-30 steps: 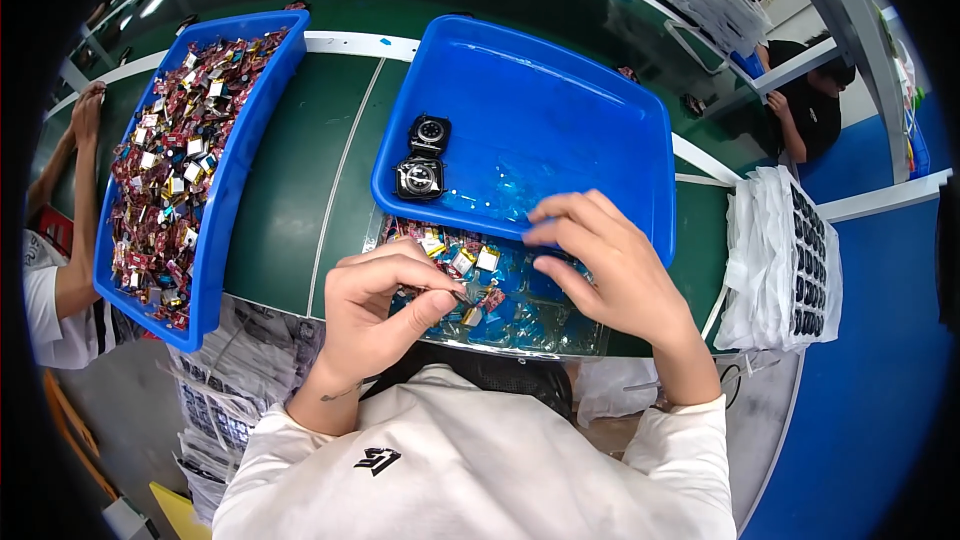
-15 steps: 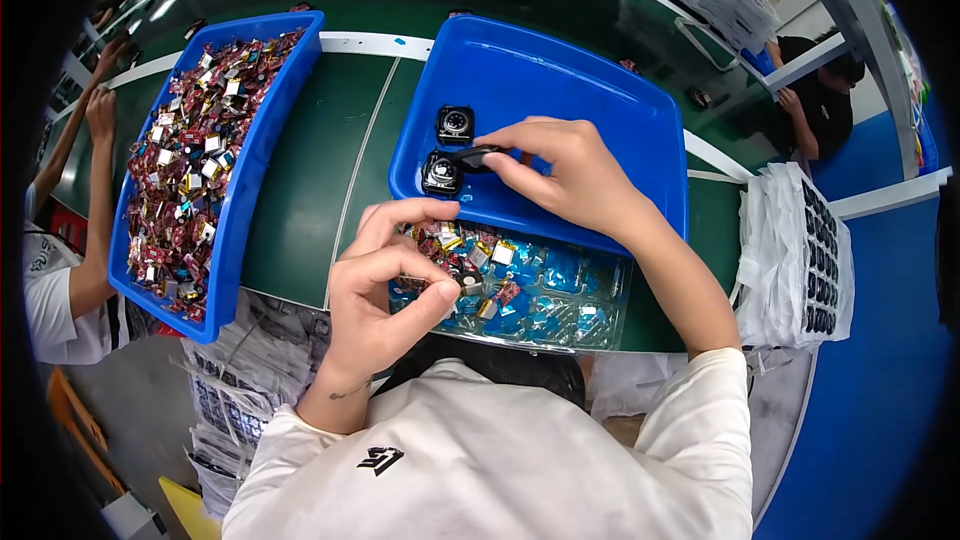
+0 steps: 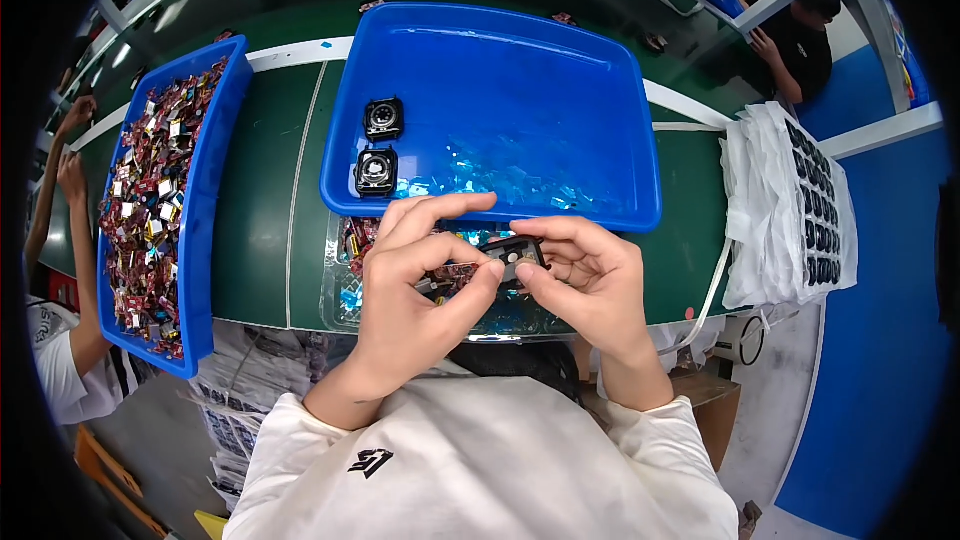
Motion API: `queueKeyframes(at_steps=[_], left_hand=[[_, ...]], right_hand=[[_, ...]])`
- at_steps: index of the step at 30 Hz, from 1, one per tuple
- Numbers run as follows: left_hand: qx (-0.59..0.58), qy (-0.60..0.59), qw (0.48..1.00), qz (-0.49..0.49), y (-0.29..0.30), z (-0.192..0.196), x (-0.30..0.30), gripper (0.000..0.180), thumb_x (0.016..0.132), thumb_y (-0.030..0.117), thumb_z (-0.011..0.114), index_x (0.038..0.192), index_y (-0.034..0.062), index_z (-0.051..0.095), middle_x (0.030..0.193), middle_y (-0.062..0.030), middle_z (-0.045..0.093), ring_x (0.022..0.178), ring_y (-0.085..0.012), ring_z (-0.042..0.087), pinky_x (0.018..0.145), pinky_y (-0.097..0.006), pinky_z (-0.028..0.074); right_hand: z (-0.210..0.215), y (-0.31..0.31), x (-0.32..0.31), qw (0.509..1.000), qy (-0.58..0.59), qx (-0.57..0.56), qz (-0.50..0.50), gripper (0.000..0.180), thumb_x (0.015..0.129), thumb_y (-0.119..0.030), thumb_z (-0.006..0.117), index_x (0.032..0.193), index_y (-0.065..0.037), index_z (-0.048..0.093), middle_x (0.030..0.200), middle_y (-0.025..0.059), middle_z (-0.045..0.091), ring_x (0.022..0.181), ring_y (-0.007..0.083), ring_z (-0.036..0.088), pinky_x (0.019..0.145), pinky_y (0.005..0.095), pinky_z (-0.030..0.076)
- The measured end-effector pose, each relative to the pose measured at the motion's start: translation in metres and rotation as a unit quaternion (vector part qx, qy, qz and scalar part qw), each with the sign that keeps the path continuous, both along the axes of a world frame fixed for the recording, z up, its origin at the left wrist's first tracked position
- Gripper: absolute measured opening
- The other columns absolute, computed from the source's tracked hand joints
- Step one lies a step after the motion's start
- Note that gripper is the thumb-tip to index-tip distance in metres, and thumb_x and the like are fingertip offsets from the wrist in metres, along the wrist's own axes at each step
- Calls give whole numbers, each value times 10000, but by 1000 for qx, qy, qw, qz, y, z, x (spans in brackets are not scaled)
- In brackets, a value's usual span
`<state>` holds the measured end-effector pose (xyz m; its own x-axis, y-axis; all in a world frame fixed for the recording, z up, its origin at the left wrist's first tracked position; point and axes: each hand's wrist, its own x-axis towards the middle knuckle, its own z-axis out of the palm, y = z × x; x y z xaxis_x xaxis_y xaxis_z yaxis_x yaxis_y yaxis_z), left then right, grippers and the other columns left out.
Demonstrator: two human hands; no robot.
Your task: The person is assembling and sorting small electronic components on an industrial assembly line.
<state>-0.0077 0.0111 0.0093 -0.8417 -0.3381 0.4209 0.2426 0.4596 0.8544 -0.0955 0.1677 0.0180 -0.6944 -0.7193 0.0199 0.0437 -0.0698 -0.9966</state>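
My right hand (image 3: 595, 285) pinches a black watch case (image 3: 514, 256), its open inner side facing up. Right beside it, my left hand (image 3: 410, 290) holds a small reddish circuit board assembly (image 3: 458, 278) between thumb and forefinger, its end against or very near the case; my fingers partly hide the contact. Both hands are above a clear plastic tray (image 3: 340, 285) with small assemblies and blue film pieces. Beyond them, two black watch cases, an upper one (image 3: 384, 119) and a lower one (image 3: 376, 171), lie in the left part of a blue tray (image 3: 500, 25).
Blue film scraps (image 3: 500, 180) lie along the blue tray's near side. A long blue bin (image 3: 203, 270) heaped with small electronic assemblies (image 3: 150, 200) stands left. Bagged stacks of black parts (image 3: 790, 210) are at right. Co-workers' arms (image 3: 78, 240) show at far left; another person (image 3: 800, 40) is at upper right.
My right hand has come back from the blue tray with a black watch case and now meets my left hand. The view has shifted, showing the trays farther left.
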Motion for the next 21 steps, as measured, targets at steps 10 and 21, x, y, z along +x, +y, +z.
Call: queueKeyframes(at_steps=[10,21], left_hand=[[49,-38,998,8,5,-3,0,37,696,39,701,723,39,676,1086,-106,654,966,-228,539,851,-327,401],[-34,-34,998,50,12,0,-1,47,666,28,693,708,35,672,1065,-95,659,991,-248,525,858,-349,405]], right_hand=[[-15,-2,10,999,15,-40,-28,309,832,46,613,1140,48,583,1011,100,650,888,105,622,733,214,517],[-17,-8,19,984,120,-26,-129,192,808,2,650,1000,16,657,850,87,684,711,96,649,637,220,526]])
